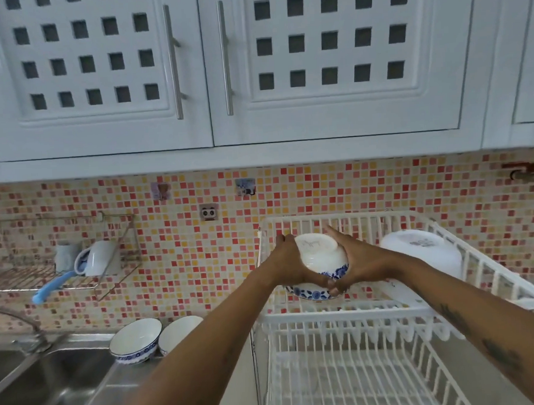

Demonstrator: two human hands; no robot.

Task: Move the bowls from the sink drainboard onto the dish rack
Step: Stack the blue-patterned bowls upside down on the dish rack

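Two bowls [136,340] are waiting on the steel drainboard [115,393] beside the sink while the left hand [289,260] and right hand [360,259] are clamping an upturned blue-patterned bowl [320,263] over the white dish rack [343,316]'s upper tier. The placing step seems underway, likely needing a gentle lowering between the rack's bars. A mosaic tiled wall [201,267] and white cupboards [190,67] are backing the counter.

White bowl [320,263], blue floral rim; white rack [342,314]; tiles [201,267] seemingly red-orange mosaic
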